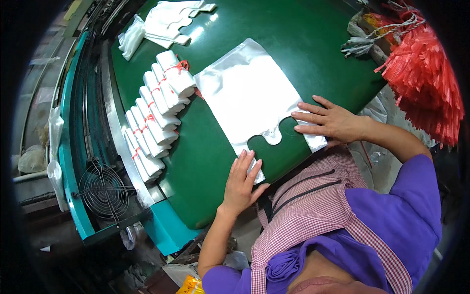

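Note:
A stack of white plastic T-shirt bags (249,88) lies flat on the green tabletop (215,206), its cut-out handle end toward me. My left hand (240,180) rests with fingers stretched on the left handle strip. Across the right handle strip and side edge lies my right hand (329,120), fingers spread. To the left of the bags, several rolled white bag bundles (154,122) sit in a stacked row, each tied with red string. Neither hand grips anything.
More white bags (171,19) lie at the table's far left. Red plastic strips (421,78) hang in a thick bunch at the right. A teal machine frame (73,186) with a round wire fan guard (104,190) runs along the left edge.

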Motion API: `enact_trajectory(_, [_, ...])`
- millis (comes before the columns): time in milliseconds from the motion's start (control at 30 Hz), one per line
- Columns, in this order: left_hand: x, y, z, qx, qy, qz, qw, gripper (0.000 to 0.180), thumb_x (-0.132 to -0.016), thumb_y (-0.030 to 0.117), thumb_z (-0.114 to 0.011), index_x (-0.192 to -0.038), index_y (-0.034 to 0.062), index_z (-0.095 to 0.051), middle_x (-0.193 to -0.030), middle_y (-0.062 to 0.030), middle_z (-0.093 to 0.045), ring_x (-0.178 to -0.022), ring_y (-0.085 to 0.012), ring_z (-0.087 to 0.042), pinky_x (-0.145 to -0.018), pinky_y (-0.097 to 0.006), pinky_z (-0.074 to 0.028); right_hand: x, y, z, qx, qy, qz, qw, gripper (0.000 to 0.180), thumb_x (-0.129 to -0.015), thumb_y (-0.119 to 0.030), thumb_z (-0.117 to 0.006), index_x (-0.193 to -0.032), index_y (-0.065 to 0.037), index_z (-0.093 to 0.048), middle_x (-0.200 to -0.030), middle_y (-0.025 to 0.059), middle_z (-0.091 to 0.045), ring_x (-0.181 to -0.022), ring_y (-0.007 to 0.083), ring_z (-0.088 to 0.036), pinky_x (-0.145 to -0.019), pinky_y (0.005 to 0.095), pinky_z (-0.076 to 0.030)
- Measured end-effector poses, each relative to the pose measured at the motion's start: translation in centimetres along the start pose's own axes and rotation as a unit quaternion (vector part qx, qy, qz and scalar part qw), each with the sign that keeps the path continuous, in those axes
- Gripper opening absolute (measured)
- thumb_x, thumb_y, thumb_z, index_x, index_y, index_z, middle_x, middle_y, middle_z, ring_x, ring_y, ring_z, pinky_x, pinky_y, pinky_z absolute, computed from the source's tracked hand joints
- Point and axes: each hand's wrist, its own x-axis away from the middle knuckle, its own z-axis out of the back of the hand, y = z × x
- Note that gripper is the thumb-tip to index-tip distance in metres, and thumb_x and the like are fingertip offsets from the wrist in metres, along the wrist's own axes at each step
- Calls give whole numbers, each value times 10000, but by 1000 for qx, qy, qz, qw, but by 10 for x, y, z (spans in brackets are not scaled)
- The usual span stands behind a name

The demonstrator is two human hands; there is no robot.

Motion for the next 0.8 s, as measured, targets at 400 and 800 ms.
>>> enact_trajectory(400, [-33,-25,1,5,49,-78,996,291,-679,-29,-667,-965,17,-637,-1087,-122,-661,-1073,-321,-627,-919,-421,-508,0,18,-12,-135,166,49,976,307,-833,-97,-639,-1136,-142,-632,-1376,126,-480,-1355,303,-377,-1086,518,-296])
enact_trajectory(800, [5,9,-8,-112,-72,13,991,776,-673,196,-776,-1366,103,-438,-1467,-145,-373,-1376,-333,-332,-1117,-482,-252,8,1,-17,-149,161,39,975,438,-766,-101,-681,-1195,-125,-591,-1418,125,-441,-1369,291,-359,-1105,498,-281])
